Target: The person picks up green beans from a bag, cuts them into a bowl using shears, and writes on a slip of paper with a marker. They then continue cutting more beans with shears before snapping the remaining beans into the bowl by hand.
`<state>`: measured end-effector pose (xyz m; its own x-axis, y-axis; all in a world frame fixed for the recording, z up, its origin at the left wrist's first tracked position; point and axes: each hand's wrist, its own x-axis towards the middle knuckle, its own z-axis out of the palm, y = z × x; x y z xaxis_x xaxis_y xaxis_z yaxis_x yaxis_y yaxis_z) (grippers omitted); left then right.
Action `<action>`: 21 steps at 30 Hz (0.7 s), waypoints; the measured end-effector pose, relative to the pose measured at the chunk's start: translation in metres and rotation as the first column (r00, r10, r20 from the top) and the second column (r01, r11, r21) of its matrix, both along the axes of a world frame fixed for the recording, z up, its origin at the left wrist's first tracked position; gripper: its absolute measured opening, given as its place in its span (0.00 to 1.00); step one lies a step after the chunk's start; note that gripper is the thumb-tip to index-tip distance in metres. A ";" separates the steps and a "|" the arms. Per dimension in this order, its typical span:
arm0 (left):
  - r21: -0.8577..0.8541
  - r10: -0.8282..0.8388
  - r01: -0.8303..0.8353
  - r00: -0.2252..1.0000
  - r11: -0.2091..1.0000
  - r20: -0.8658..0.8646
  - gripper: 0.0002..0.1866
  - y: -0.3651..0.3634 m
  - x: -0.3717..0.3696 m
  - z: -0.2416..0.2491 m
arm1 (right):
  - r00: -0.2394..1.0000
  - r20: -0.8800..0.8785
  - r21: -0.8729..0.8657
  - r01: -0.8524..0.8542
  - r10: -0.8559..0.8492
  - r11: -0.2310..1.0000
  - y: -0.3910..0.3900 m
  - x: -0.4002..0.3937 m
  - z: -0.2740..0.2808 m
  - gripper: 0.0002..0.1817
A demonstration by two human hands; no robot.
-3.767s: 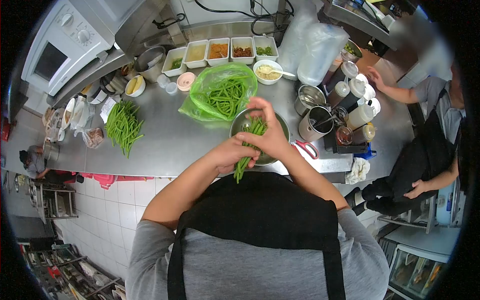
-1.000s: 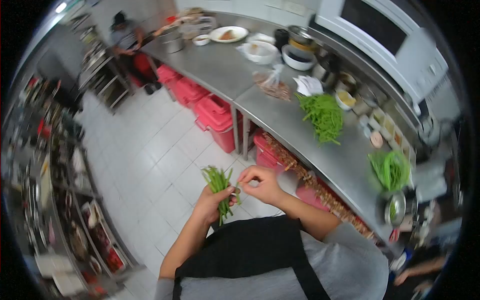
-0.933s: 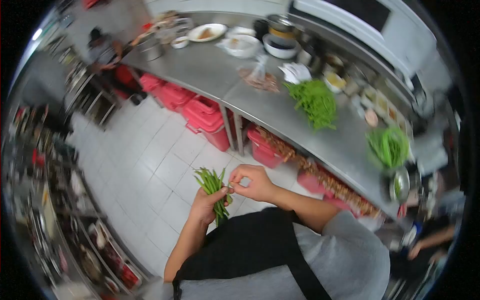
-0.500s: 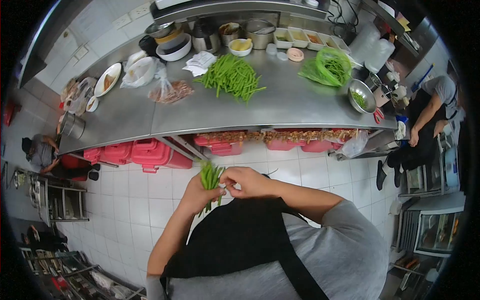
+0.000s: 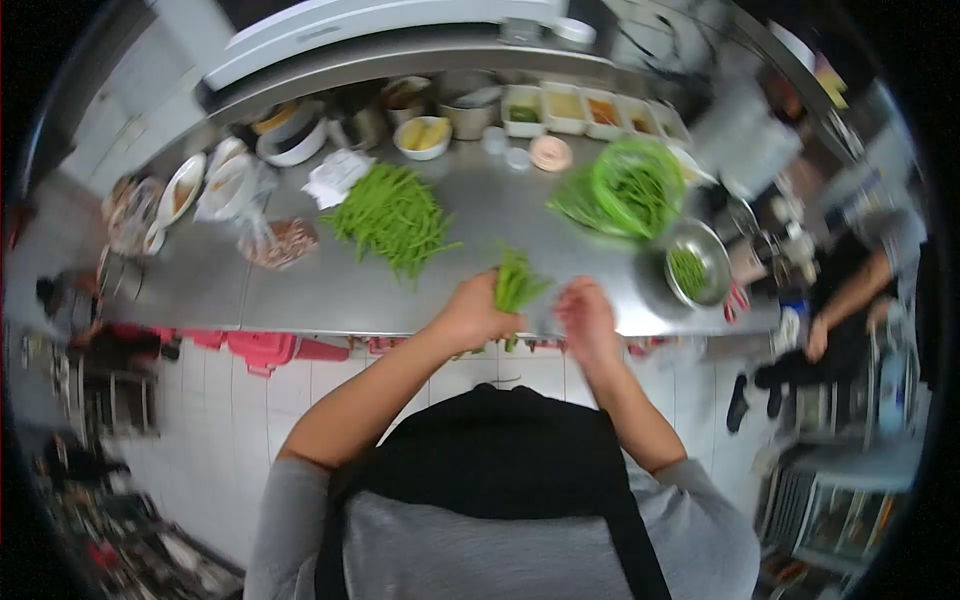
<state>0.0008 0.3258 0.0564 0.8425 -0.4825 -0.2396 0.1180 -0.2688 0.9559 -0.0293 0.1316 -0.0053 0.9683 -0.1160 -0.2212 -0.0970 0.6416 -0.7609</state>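
Note:
My left hand (image 5: 474,312) is closed around a small bunch of green beans (image 5: 514,282) at the front edge of the steel table, their tips pointing up and away from me. To its right my right hand (image 5: 588,318), slightly blurred, is lifted with fingers stretched out and nothing visible in them. A heap of green beans (image 5: 392,215) lies on the table beyond my left hand. More beans sit in an open green plastic bag (image 5: 575,197) at the right. Past that, a metal bowl (image 5: 716,262) contains cut green pieces.
Red-handled scissors (image 5: 735,302) lie beside the metal bowl. White containers (image 5: 523,127), a bowl of yellow pieces (image 5: 422,150) and pots line the back. A bag of reddish bits (image 5: 283,243) is at left. Another person (image 5: 850,290) is at the right, one at far left.
My left hand has carried the bunch forward from near my chest to the table edge. My right hand has separated from the bunch and moved right. The view has shifted closer to the table.

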 end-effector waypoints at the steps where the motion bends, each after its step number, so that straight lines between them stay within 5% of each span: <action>1: 0.125 0.027 -0.034 0.998 0.992 0.055 0.16 0.004 0.011 0.011 | 0.991 0.080 -0.023 0.111 -0.109 0.994 -0.028 0.017 -0.005 0.04; 3: 0.374 0.040 -0.092 0.989 0.923 0.144 0.17 0.016 0.037 0.041 | 0.895 0.362 -0.361 0.391 -0.259 0.846 -0.096 0.034 0.003 0.04; 4: 0.324 0.114 -0.186 0.967 0.927 0.227 0.18 0.033 0.059 0.039 | 0.902 0.274 -0.464 0.427 -0.332 0.776 -0.124 0.034 0.022 0.03; 5: 0.268 0.180 -0.266 0.934 0.926 0.307 0.20 0.056 0.084 0.039 | 0.847 0.421 -0.753 0.526 -0.324 0.395 -0.179 0.043 -0.002 0.02; 7: 0.491 0.174 -0.384 0.891 0.782 0.419 0.20 0.091 0.126 0.057 | 0.920 0.319 -0.890 0.374 -0.229 0.261 -0.247 0.039 -0.014 0.04; 9: 0.552 0.150 -0.347 0.917 0.758 0.369 0.22 0.121 0.165 0.053 | 0.944 0.162 -0.983 0.180 -0.286 0.037 -0.262 0.035 0.001 0.04; 10: 0.583 0.136 -0.325 0.929 0.745 0.344 0.23 0.133 0.180 0.046 | 0.955 0.101 -0.984 0.054 -0.280 -0.170 -0.252 0.034 0.018 0.05; 11: 0.561 0.160 -0.308 0.941 0.768 0.297 0.24 0.142 0.191 0.040 | 0.969 -0.025 -0.970 -0.083 -0.244 -0.227 -0.254 0.036 0.022 0.08; 13: 0.512 0.204 -0.281 0.958 0.812 0.201 0.25 0.162 0.209 0.026 | 0.993 -0.039 -0.898 -0.083 -0.111 -0.431 -0.271 0.043 0.002 0.13; 16: 0.248 0.237 -0.257 0.966 0.934 0.106 0.19 0.195 0.202 0.024 | 0.963 0.164 -0.933 0.082 -0.213 -0.350 -0.237 0.057 0.018 0.15; 19: 0.016 0.281 -0.281 0.959 0.960 -0.030 0.13 0.230 0.146 0.026 | 0.919 0.326 -0.945 0.323 -0.221 -0.050 -0.114 0.077 0.065 0.11; 21: -0.024 0.316 -0.317 0.948 0.948 -0.034 0.11 0.256 0.083 0.030 | 0.911 0.412 -0.904 0.413 -0.031 0.115 -0.038 0.099 0.066 0.10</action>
